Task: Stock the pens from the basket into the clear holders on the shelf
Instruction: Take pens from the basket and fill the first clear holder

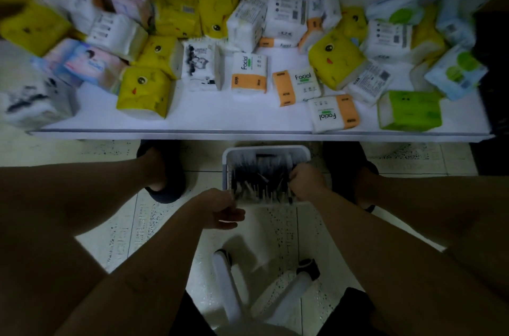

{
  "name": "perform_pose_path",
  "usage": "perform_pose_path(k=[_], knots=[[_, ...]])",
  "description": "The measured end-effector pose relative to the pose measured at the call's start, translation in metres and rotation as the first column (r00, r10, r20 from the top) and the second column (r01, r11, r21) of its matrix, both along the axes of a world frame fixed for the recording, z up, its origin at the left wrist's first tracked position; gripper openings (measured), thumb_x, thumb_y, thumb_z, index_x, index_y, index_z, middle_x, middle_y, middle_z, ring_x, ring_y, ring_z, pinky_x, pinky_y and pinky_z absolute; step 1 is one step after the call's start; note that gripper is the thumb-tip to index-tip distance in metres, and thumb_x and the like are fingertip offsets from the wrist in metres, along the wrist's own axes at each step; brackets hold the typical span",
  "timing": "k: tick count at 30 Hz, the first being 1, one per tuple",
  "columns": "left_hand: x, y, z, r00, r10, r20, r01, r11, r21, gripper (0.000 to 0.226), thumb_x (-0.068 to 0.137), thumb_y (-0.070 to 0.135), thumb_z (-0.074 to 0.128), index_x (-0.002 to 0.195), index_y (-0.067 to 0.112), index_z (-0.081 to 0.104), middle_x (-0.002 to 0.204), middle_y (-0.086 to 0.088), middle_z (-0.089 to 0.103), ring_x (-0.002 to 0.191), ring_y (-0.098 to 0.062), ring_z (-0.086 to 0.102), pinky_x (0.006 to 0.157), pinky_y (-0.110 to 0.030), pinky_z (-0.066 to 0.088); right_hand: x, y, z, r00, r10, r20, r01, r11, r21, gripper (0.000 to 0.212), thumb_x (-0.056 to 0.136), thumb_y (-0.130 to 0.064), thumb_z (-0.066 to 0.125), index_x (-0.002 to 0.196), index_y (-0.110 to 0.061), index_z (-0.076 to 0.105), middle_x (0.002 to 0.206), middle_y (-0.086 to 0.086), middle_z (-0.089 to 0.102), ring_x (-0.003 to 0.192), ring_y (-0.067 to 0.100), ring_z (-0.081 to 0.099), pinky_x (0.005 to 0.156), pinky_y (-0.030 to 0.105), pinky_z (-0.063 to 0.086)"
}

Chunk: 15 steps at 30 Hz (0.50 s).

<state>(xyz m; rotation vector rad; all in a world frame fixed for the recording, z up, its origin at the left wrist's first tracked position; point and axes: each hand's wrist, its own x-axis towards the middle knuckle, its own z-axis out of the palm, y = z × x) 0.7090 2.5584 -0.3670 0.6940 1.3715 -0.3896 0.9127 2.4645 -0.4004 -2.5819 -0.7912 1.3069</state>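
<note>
- Basket (264,149): white plastic, rectangular with rounded corners and slotted walls, standing on the floor at 12 o'clock from the hands, just below the shelf's front edge.
- Pens (259,178): thin dark barrels with pale tips, heaped loosely inside the basket, mostly lying lengthwise; blur hides finer detail.
- Right hand (305,181): knuckles up at the basket's 3 o'clock side, fingers curled down into the heap and grasping a bunch of pens.
- Left hand (223,209): at the basket's 7 o'clock corner, fingers curled inward; blur hides whether it holds a pen, so I cannot tell.
- Shelf (192,126): flat, smooth white board across the upper part of the view.
- Tissue packs (143,90): soft plastic-wrapped blocks crowding the shelf, in yellow, white-and-orange, green and pale blue, some upright, some tipped over.
- Floor (132,225): pale speckled tiles.
- Dark shoes (165,184): one each at 9 and 3 o'clock of the basket.
- White tubular legs (225,280): black-capped, at 6 o'clock.
</note>
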Motion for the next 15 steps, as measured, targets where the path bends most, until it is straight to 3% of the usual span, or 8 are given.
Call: perform_pose_path(k=[3,7,9,11,13,15], knots=[[-0.005,-0.007,0.016,1.0,0.028,-0.002,-0.027,0.998,0.057,0.012,0.096,-0.002,0.044,0.093,-0.001,0.055,0.09,-0.019,0.067,0.08,-0.027,0.066,0.081,-0.044,0.054,-0.011,-0.002,0.021,1.0,0.017,-0.006,-0.016,0.995,0.096,0.015,0.085,-0.004,0.064,0.096,0.006,0.065,0.093,0.022,0.067,0.082,0.032,0.064,0.07,0.038,0.056],[-0.009,-0.012,0.043,1.0,-0.005,0.02,0.003,0.993,0.121,0.014,0.097,-0.004,0.042,0.093,0.0,0.055,0.087,-0.017,0.068,0.077,-0.025,0.067,0.071,-0.041,0.055,-0.026,-0.004,0.053,0.994,0.104,-0.024,-0.1,0.988,0.114,0.023,0.086,-0.008,0.061,0.107,-0.001,0.063,0.102,0.019,0.065,0.082,0.029,0.064,0.063,0.031,0.05],[-0.011,-0.016,0.057,0.999,-0.021,0.044,0.014,0.989,0.15,0.017,0.097,-0.005,0.041,0.088,0.002,0.053,0.088,-0.017,0.067,0.079,-0.025,0.066,0.073,-0.041,0.054,-0.03,-0.007,0.068,0.989,0.148,-0.026,-0.144,0.983,0.118,0.005,0.088,-0.007,0.056,0.09,-0.007,0.061,0.088,0.016,0.061,0.075,0.027,0.06,0.057,0.026,0.042],[-0.012,-0.021,0.068,0.997,-0.048,0.068,0.035,0.982,0.185,0.017,0.096,-0.006,0.041,0.087,0.002,0.054,0.091,-0.016,0.066,0.082,-0.024,0.065,0.073,-0.04,0.053,-0.033,-0.011,0.081,0.988,0.152,-0.008,-0.15,0.981,0.124,0.022,0.09,-0.005,0.052,0.07,-0.012,0.047,0.069,0.008,0.047,0.064,0.022,0.049,0.052,0.025,0.032],[-0.012,-0.026,0.077,0.992,-0.077,0.098,0.051,0.969,0.241,0.014,0.094,-0.006,0.045,0.091,0.0,0.057,0.09,-0.014,0.066,0.081,-0.023,0.065,0.07,-0.036,0.054,-0.035,-0.015,0.091,0.989,0.144,0.024,-0.146,0.979,0.141,0.024,0.091,-0.006,0.051,0.069,-0.012,0.042,0.066,0.005,0.041,0.059,0.019,0.042,0.05,0.025,0.028],[-0.009,-0.031,0.084,0.981,-0.116,0.155,0.062,0.948,0.313,0.012,0.093,-0.003,0.05,0.095,0.0,0.061,0.078,-0.01,0.068,0.077,-0.022,0.066,0.07,-0.032,0.055,-0.036,-0.017,0.1,0.992,0.118,0.033,-0.123,0.974,0.191,0.027,0.09,-0.008,0.054,0.066,-0.012,0.042,0.066,0.007,0.043,0.061,0.022,0.046,0.055,0.027,0.032]])
